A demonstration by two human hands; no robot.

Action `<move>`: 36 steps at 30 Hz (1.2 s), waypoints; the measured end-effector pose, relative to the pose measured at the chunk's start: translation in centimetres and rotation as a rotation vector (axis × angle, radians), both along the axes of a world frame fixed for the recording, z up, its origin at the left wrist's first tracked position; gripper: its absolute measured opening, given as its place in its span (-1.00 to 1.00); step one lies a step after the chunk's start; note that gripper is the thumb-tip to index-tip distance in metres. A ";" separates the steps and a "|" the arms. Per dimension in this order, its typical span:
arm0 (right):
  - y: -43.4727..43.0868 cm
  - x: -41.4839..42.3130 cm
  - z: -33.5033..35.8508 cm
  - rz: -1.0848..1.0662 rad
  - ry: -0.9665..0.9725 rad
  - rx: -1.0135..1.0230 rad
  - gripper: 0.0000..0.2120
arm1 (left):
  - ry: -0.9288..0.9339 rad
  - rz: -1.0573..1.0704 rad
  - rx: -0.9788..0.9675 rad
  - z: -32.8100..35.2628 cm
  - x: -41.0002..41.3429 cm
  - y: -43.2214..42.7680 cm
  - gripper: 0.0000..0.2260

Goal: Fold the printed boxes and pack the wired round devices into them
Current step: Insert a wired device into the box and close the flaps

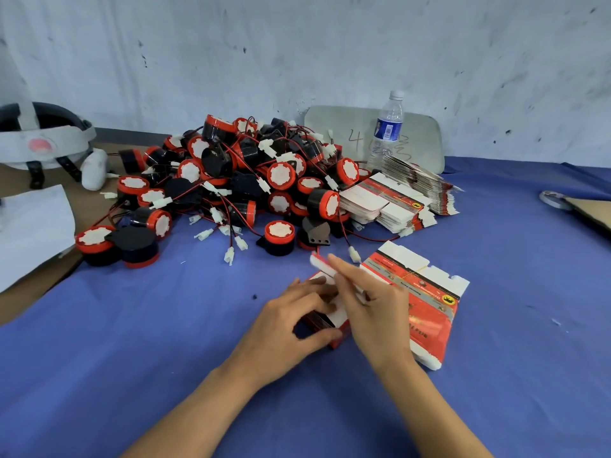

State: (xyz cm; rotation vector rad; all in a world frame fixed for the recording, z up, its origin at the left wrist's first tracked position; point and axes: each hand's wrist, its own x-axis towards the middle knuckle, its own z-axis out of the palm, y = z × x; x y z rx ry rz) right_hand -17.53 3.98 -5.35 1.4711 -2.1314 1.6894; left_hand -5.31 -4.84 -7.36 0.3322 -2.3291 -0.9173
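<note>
Blue cloth covers the bench (165, 325) below a scuffed white wall (297, 44); a person's two bare hands meet over a partly folded red-and-white printed box (337, 314) at the middle. The left hand (287, 328) grasps the box, its fingers (307, 287) curled over the top and the thumb clamped under the near edge; the right hand (377, 309) lays straight, released fingers (344, 269) along the box's raised white flap (319, 262), hiding much of the box's opening. Just right of the right fingers lies a banded bundle of flat boxes (429, 292), partly under the right wrist; a white connector (354, 254) on a red wire rests just beyond the fingertips. Further beyond the fingers rises a heap of round devices (231, 180), black with red caps, their wires tangled across one another; one device (279, 238) stands apart at the heap's near edge. Right of the heap sit more stacks of flat boxes (390, 203), then a water bottle (386, 127) against a grey board (423, 133). Far left of the fingers lie a strapped headset (43, 140) and white paper (29, 226).
</note>
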 end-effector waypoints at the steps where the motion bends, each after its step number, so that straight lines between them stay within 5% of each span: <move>1: 0.1 0.3 -0.1 0.010 0.030 0.010 -0.65 | 0.028 0.027 0.016 0.2 0.0 0.1 -0.87; 8: -0.7 0.8 -1.1 0.045 0.079 0.059 -0.72 | 0.193 0.373 0.181 -0.4 -0.5 0.5 -0.59; 15: -0.8 0.7 -1.3 0.058 0.045 0.122 -0.72 | 0.162 0.361 0.322 -0.9 -0.4 0.1 -0.41; 27: -0.8 0.0 -1.3 0.153 -0.033 0.119 -0.75 | 0.226 0.341 0.546 -0.4 -0.3 -0.5 -0.72; 36: -1.0 -0.3 -1.2 0.250 0.149 0.278 -0.71 | 0.203 0.358 0.440 -0.2 -0.3 -0.9 -0.91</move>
